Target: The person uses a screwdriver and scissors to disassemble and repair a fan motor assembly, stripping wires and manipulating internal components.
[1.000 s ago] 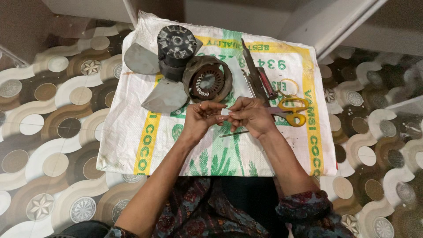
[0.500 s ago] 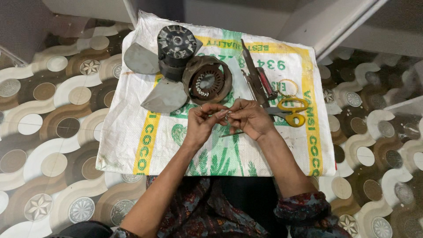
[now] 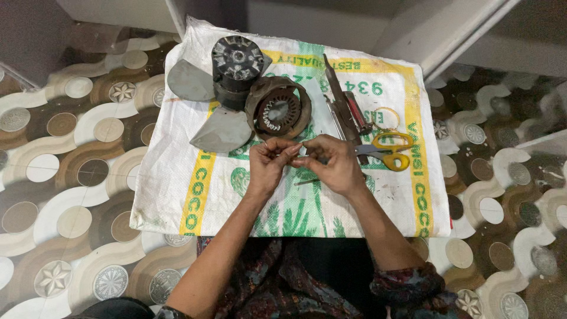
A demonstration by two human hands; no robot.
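My left hand point(image 3: 270, 160) and my right hand point(image 3: 334, 163) meet over the middle of a white woven sack point(image 3: 177, 183) spread on the floor. Both pinch a small thin pale piece point(image 3: 301, 152) between their fingertips; what it is stays too small to tell. Just beyond my hands lies a round motor stator point(image 3: 279, 108) with a toothed core. A dark fan motor point(image 3: 236, 65) with grey blades point(image 3: 220, 129) stands behind it.
Yellow-handled scissors point(image 3: 388, 150) lie right of my right hand, beside several long metal tools point(image 3: 342, 106) and a thin ring point(image 3: 387, 118). Patterned floor tiles point(image 3: 71, 177) surround the sack. A wall base point(image 3: 331, 23) runs along the far edge.
My hands have stayed together over the sack, with the fingers shifting slightly around the small piece. Nothing else has moved.
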